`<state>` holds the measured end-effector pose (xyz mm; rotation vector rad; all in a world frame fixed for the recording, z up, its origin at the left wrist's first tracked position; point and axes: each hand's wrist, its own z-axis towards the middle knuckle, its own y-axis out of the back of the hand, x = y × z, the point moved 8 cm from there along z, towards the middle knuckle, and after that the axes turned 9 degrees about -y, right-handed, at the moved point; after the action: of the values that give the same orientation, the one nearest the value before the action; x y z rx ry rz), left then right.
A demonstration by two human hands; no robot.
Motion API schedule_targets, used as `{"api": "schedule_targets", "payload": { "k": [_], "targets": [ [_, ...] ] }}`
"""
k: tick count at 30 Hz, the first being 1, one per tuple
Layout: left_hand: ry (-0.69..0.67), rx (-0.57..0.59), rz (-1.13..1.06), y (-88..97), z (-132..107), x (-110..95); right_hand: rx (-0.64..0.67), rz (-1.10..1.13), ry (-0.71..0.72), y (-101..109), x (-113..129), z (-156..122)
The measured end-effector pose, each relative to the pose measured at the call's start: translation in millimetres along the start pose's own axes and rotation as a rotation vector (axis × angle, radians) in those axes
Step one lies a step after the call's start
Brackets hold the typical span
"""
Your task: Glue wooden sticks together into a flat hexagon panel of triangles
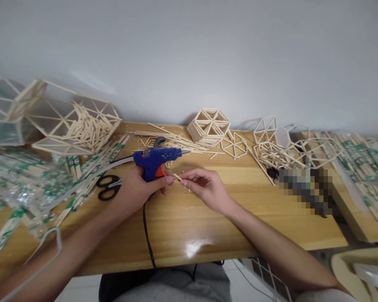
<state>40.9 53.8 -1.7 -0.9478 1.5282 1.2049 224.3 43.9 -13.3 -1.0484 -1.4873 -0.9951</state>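
Note:
My left hand point(141, 182) is closed around the handle of a blue glue gun point(154, 159) with an orange trigger, its nozzle pointing right. A white glue stick point(121, 161) runs out of the gun's back. Between the fingertips of my right hand point(204, 186) is a short wooden stick point(177, 177), pinched below the nozzle. The left thumb reaches close to the stick's other end; whether it touches I cannot tell. Black-handled scissors point(108, 187) lie left of the gun, partly behind my left hand.
Behind stands a stack of hexagonal stick frames point(209, 126), with loose sticks point(176, 140) beside it. Open stick frames point(271, 147) are at right. A large stick framework point(75, 121) holding short pieces is at left. Wrapped chopsticks point(28, 180) lie at both sides. A black cord point(148, 239) hangs over the front edge.

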Motion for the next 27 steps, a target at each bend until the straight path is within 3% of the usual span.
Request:
{"api": "schedule_targets", "payload": {
  "k": [27],
  "targets": [
    [0.013,-0.026,0.081,4.5,1.1,5.1,0.002,-0.016,-0.033,-0.5,-4.4,-0.5]
  ]
}}
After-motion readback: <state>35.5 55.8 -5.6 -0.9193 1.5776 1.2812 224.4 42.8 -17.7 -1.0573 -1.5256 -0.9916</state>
